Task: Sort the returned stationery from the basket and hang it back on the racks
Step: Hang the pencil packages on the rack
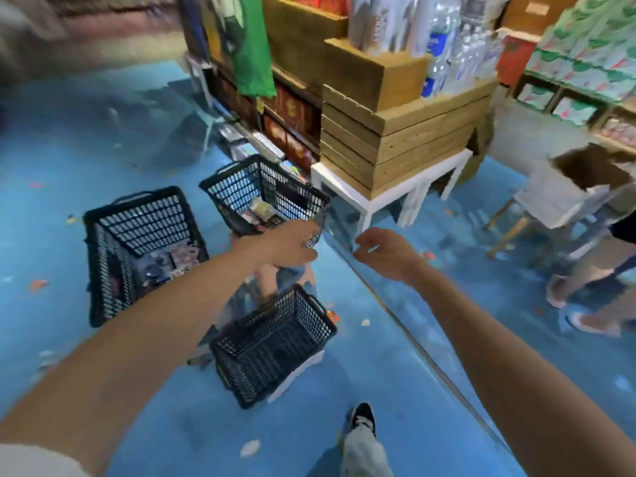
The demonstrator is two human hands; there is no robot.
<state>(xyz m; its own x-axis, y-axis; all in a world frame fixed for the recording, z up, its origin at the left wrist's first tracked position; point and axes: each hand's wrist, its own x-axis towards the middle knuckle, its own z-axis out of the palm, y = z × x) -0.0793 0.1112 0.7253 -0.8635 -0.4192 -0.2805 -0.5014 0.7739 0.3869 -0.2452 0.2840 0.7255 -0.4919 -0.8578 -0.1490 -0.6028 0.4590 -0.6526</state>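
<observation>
Head view: the left hand (290,242) reaches over the near rim of the far basket (241,182), which stands on the blue floor (395,373) with returned stationery packets (260,211) in its bottom. Its fingers curl by something small and glittery, but blur hides whether they grip it. The right hand (382,253) hovers just beside, loosely curled, nothing clear in it. Picking-out looks like the step in hand, and the next move calls for lifting one packet clear and finding its rack.

Three baskets (272,342) sit left of the table (364,197).
</observation>
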